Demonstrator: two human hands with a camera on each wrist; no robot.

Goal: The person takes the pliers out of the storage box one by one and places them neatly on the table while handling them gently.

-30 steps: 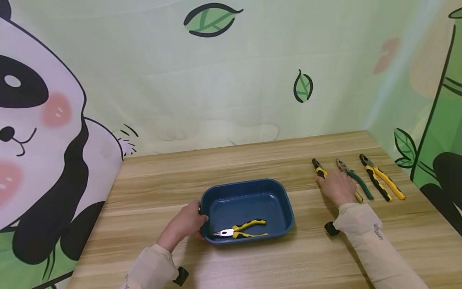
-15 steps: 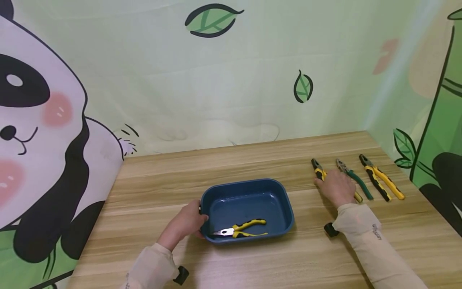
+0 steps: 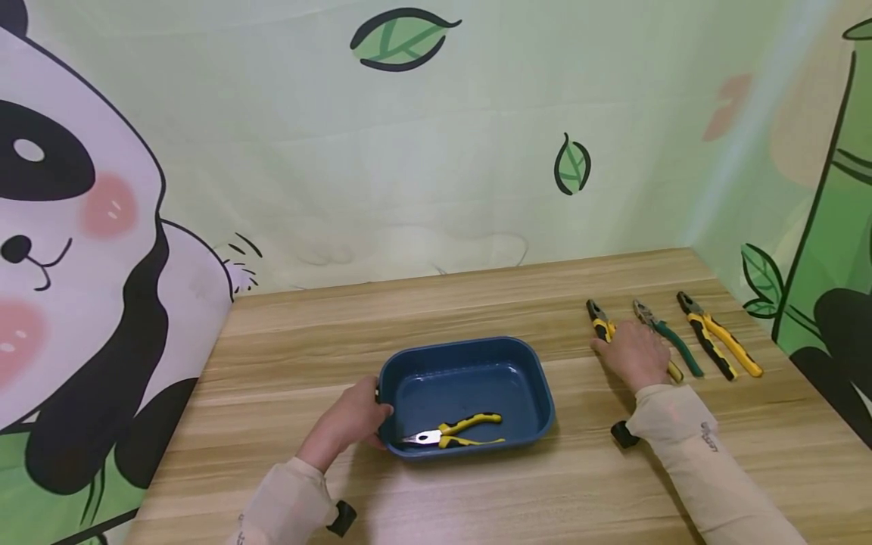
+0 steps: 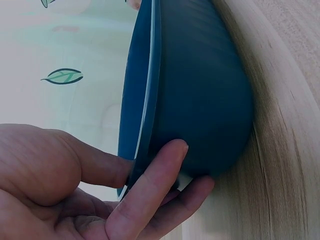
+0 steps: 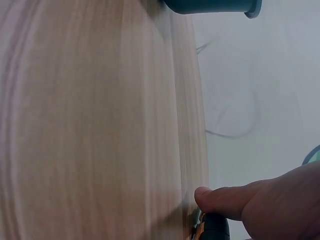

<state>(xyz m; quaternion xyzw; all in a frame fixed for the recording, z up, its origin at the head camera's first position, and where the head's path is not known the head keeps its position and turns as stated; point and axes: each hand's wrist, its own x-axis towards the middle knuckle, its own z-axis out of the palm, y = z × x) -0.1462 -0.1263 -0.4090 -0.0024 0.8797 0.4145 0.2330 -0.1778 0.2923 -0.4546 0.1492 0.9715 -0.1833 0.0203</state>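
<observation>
A blue plastic tub stands on the wooden table, and my left hand grips its left end. The left wrist view shows the thumb over the tub's rim and the fingers against the outer wall. Inside the tub, near its front side, lie long-nose pliers with yellow and black handles. My right hand holds another pair of yellow-and-black pliers lying on the table at the right, its palm covering most of their handles. In the right wrist view, the thumb presses a dark handle.
Just right of my right hand lie green-handled pliers. Farther right are larger yellow-and-black pliers, near the table's right edge. A printed cloth backdrop with a panda and leaves rises behind the table.
</observation>
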